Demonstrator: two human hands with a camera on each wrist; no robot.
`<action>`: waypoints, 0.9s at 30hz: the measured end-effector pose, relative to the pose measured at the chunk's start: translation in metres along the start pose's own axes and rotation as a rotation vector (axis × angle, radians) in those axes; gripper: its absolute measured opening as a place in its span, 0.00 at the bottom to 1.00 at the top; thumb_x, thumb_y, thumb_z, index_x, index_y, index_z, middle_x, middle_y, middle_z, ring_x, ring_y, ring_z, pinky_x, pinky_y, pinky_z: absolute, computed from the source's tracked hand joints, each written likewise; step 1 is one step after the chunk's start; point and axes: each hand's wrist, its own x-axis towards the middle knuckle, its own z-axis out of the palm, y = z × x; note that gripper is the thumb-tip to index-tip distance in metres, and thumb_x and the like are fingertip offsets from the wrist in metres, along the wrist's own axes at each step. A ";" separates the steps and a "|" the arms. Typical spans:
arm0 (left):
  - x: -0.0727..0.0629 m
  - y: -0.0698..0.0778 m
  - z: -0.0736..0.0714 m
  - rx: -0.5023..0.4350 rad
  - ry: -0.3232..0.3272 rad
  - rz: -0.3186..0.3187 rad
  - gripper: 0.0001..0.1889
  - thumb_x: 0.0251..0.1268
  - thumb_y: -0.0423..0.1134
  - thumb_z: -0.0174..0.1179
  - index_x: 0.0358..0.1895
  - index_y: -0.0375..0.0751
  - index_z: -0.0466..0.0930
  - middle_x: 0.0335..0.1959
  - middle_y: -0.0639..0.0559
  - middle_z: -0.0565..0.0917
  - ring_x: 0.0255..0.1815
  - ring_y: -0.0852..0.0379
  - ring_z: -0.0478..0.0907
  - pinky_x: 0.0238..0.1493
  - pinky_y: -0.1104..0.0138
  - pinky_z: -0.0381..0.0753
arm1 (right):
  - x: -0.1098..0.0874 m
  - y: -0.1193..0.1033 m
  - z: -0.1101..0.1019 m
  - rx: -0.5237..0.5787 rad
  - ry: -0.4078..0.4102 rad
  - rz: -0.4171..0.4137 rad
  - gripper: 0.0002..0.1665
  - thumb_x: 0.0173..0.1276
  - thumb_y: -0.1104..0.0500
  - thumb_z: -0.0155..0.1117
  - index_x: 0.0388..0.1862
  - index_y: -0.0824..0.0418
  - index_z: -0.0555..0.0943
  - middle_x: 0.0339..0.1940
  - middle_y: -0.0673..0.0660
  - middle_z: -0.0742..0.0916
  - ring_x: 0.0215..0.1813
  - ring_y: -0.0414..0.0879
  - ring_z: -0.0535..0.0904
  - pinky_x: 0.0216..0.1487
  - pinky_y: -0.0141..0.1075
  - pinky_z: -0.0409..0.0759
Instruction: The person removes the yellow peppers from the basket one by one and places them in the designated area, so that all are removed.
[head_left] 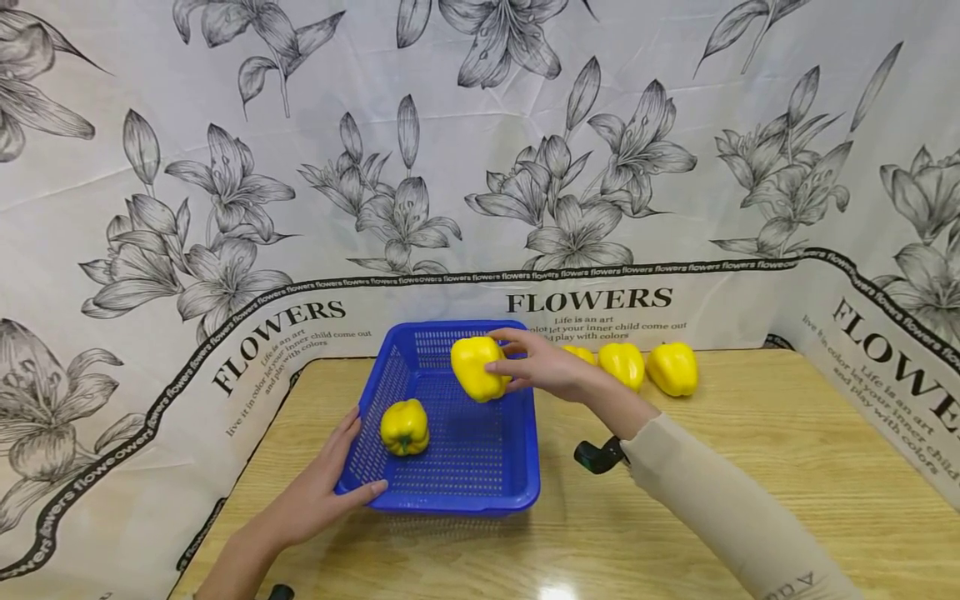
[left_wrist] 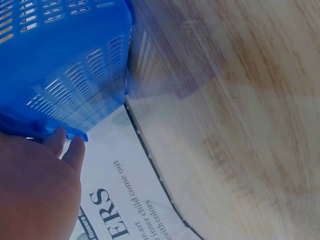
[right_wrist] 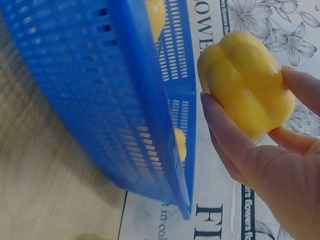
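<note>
My right hand grips a yellow bell pepper between thumb and fingers, over the back right of a blue plastic basket. In the right wrist view the held bell pepper shows beside the basket's rim, its lobed side facing the camera. Another yellow bell pepper lies inside the basket near the left wall, its green stem toward me. At the basket's front left corner my left hand holds the rim, thumb over the front edge and fingers along the left side.
On the wooden table, right of the basket, sit a yellow bell pepper, a second bell pepper and a third bell pepper partly hidden by my right hand. Flower-printed cloth stands behind and at both sides.
</note>
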 end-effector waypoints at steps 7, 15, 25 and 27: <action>0.000 -0.001 0.001 0.009 -0.001 -0.006 0.53 0.67 0.62 0.65 0.84 0.45 0.44 0.85 0.51 0.40 0.82 0.37 0.48 0.75 0.37 0.56 | -0.012 0.007 -0.013 -0.024 0.031 0.002 0.42 0.77 0.57 0.63 0.82 0.64 0.56 0.75 0.73 0.64 0.67 0.62 0.76 0.59 0.48 0.84; 0.000 -0.001 0.000 0.011 -0.007 -0.017 0.54 0.67 0.65 0.63 0.84 0.44 0.44 0.85 0.51 0.40 0.82 0.38 0.47 0.75 0.37 0.56 | -0.030 0.013 -0.029 -0.101 0.075 0.032 0.43 0.77 0.54 0.64 0.83 0.61 0.57 0.76 0.73 0.66 0.57 0.57 0.84 0.56 0.49 0.85; 0.001 -0.002 0.000 0.013 -0.010 -0.019 0.53 0.67 0.62 0.64 0.85 0.45 0.42 0.85 0.52 0.39 0.82 0.38 0.47 0.75 0.37 0.55 | -0.047 0.027 -0.046 -0.043 0.076 0.033 0.42 0.76 0.56 0.64 0.82 0.62 0.57 0.74 0.74 0.66 0.66 0.62 0.76 0.59 0.52 0.83; 0.001 -0.002 0.000 0.015 -0.012 -0.022 0.53 0.67 0.62 0.64 0.85 0.46 0.42 0.85 0.52 0.39 0.82 0.37 0.47 0.75 0.37 0.55 | -0.052 0.029 -0.049 -0.034 0.075 0.032 0.42 0.76 0.56 0.64 0.82 0.64 0.57 0.73 0.74 0.66 0.68 0.63 0.74 0.59 0.52 0.83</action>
